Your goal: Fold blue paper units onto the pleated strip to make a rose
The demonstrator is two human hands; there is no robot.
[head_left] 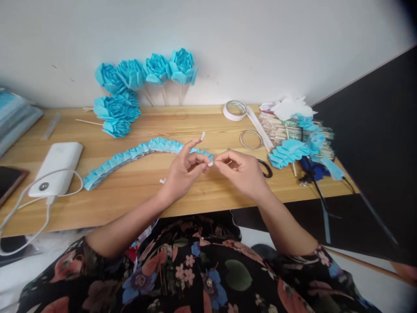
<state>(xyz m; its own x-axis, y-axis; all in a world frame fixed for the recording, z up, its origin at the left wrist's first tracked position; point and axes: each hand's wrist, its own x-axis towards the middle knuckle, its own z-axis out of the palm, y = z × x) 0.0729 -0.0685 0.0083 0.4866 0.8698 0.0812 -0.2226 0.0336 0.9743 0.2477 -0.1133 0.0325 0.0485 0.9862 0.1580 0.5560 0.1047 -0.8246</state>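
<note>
My left hand (185,170) is raised over the wooden desk (137,191), with a small white piece of tape (202,136) stuck on its lifted index fingertip. Another small white tape piece (210,164) sits between my left fingers and my right hand (240,170), whose thumb and forefinger pinch toward it. Both hands hover just in front of a long curved strip of folded blue paper (130,156) that lies on the desk. A third tiny white scrap (162,181) lies on the wood by my left wrist.
Blue paper flowers on sticks (146,71) lean against the wall. A white tape roll (235,110), an empty tape ring (251,139), scissors (266,168), stacked sticks and blue paper pieces (289,150) lie right. A white power bank (57,167) with cable and a phone (8,182) lie left.
</note>
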